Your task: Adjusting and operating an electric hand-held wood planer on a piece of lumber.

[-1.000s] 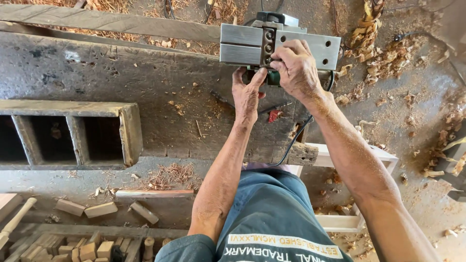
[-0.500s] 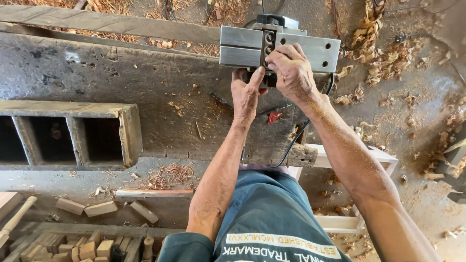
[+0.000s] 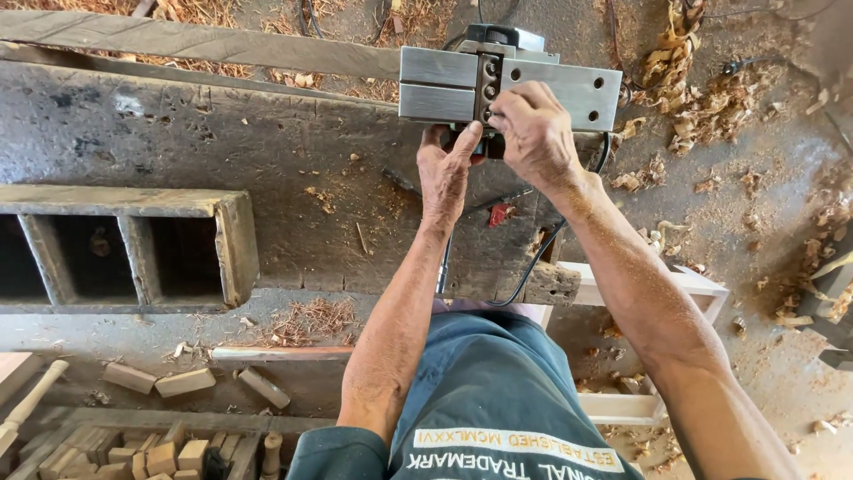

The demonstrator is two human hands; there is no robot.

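You had the upturned grey metal-soled electric planer, likely heavy and rigid, with your right hand closed over its 6 o'clock edge, left hand's fingers curled underneath.

Count of what lies on and around the workbench

One electric planer lies sole-up at the far edge of the one dark workbench, with two hands on it, left hand and right hand. One black cord hangs off the near edge. One long plank runs along the far edge. One wooden frame at the left edge shows three openings. Three short wood blocks lie below the near edge, beside one turned spindle.
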